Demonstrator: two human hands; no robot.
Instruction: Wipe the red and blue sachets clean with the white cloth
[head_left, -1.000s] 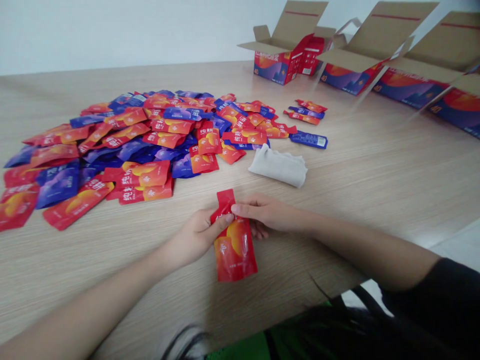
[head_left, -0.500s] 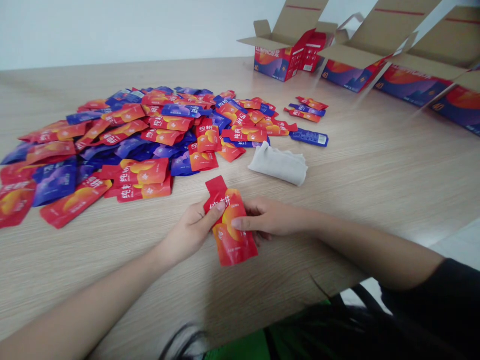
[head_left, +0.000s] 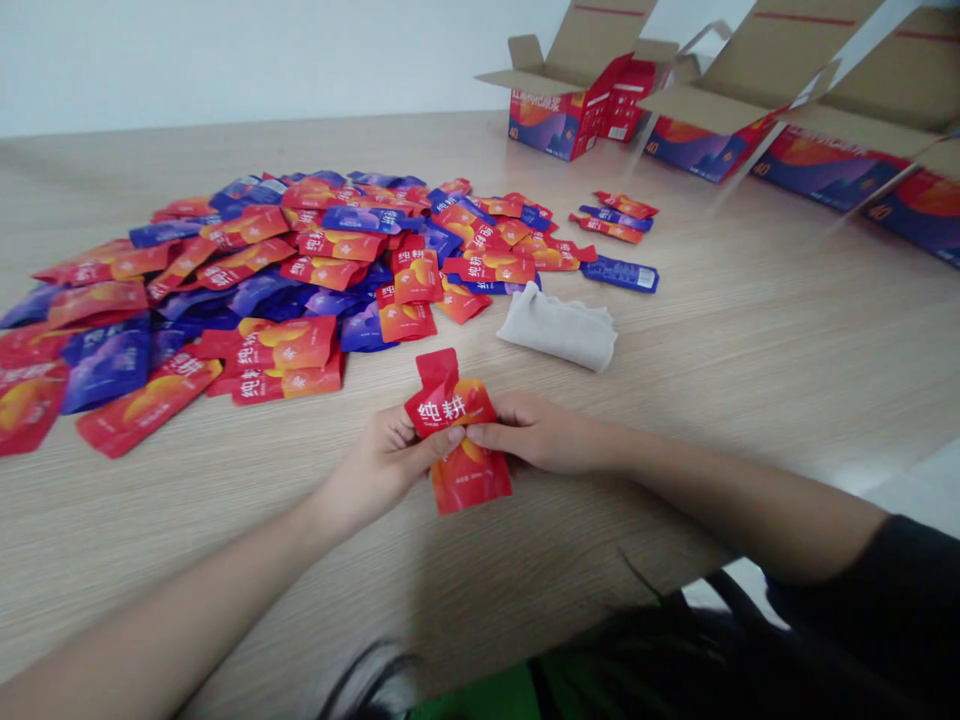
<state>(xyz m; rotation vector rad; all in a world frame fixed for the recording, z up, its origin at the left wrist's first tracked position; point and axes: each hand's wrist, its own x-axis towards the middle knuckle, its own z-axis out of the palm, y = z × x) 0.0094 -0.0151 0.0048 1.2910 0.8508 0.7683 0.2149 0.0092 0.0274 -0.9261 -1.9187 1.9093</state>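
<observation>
Between both hands is a red and orange spouted pouch, its narrow neck pointing away from me. My left hand grips the pouch's left side, thumb on the front. From the right side my right hand grips the same pouch, and the two thumb tips nearly meet on its middle. The other fingers are mostly hidden behind the pouch. Beyond the hands spreads a big heap of red and blue pouches. A folded whitish cloth lies just past my right hand.
Open cardboard cartons with red and blue print stand along the back right. A blue pouch lies face down right of the heap, with a few small pouches behind it. A pale wall rises behind the wood-grain table.
My left thumb has slid down the pouch to beside the right thumb, so the white lettering now shows. The pouch has turned slightly more upright. The heap and cartons stay put.
</observation>
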